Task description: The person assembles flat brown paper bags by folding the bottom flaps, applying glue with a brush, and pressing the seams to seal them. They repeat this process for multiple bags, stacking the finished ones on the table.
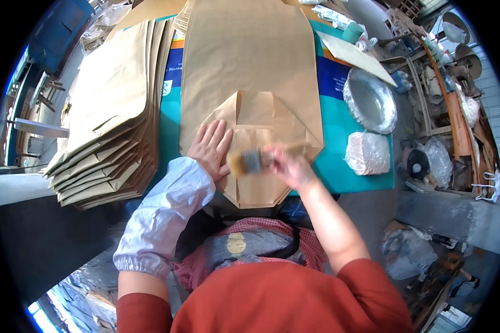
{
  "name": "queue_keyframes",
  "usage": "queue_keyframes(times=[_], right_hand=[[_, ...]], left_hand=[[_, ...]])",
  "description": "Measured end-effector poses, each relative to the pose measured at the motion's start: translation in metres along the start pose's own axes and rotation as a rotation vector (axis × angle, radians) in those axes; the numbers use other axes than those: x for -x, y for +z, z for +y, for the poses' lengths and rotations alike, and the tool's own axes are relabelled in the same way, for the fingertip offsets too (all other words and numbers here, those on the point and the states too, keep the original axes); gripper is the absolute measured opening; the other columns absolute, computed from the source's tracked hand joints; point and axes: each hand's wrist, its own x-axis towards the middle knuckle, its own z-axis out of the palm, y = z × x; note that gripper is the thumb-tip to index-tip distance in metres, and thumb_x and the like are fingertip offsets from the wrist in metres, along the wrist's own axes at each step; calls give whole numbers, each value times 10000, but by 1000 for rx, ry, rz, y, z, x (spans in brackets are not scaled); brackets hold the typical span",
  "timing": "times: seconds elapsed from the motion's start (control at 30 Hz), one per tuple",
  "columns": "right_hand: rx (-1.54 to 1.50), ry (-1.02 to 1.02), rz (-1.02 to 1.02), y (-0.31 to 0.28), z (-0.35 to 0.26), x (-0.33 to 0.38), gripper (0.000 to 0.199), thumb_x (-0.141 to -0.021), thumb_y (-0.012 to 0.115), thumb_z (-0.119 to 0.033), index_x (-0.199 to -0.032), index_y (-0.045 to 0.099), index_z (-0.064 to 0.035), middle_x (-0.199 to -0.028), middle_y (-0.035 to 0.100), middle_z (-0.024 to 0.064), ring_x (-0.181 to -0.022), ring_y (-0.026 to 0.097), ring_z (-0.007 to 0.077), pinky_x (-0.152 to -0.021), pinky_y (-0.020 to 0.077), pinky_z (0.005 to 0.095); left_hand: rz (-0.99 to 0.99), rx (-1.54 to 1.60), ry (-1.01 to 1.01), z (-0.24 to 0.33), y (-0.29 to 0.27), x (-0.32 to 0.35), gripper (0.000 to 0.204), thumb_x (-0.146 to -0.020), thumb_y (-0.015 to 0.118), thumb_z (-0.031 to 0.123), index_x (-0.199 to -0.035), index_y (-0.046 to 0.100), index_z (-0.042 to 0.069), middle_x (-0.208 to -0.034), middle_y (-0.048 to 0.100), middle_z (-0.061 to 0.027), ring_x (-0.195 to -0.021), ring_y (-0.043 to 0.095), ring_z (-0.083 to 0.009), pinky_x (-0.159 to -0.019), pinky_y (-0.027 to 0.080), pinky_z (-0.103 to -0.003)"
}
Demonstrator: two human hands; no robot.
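A large brown paper bag (250,61) lies flat before me, its near end folded into a pointed, diamond-like shape. My left hand (210,147) rests flat on the left side of that folded end, fingers spread. In my right hand (291,167) is a paintbrush (250,161) with pale bristles and a metal band, blurred by motion. The bristles point left, over the middle of the folded end near my left thumb. Whether they touch the paper, I cannot tell.
Left of the bag stands a thick stack of folded paper bags (111,100). On the teal table cover (330,166) at the right are a plastic-lined oval basin (370,101), a wrapped whitish block (368,154) and a pale board (355,55). Clutter fills the floor beyond.
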Motion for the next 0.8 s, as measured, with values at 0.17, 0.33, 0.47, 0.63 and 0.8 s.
queue_keyframes(times=[0.17,0.33,0.47,0.63,0.8], right_hand=[[817,-414,81,22,-66,79,181,-855,703,-112,-978,688,20,-869,674,101,-751,652,165,-651,530,268],[1759,-692,-312,44,-64,86,242,-723,735,-70,-950,672,-13,-915,678,124,-809,657,288,-696,544,361],[1685,-737,-376,50,-38,99,216,-723,722,-58,-921,648,-11,-911,659,108,-787,651,259,-665,542,335],[1422,-669,-435,55,-28,96,198,-761,722,-27,-943,652,5,-899,666,115,-743,653,258,-643,542,326],[1166,-805,-421,94,-47,50,204,-785,709,-36,-978,667,12,-936,673,118,-826,656,264,-697,539,331]], left_hand=[[28,65,-48,-3,-2,-14,930,-812,483,688,-1431,347,8,-1489,296,-241,-1422,206,-366,-1164,129,-476],[75,41,-42,1,-1,-18,825,-872,462,622,-1429,358,22,-1489,306,-230,-1415,231,-350,-1162,139,-473],[97,26,-50,2,3,-17,785,-885,478,585,-1423,376,23,-1481,331,-215,-1412,244,-339,-1160,151,-479],[103,96,6,-3,6,-20,708,-913,470,512,-1400,404,3,-1473,350,-220,-1402,270,-340,-1169,158,-448],[241,741,88,-56,45,-35,363,-875,584,132,-1214,605,6,-1293,564,-185,-1266,466,-368,-1082,357,-429]])
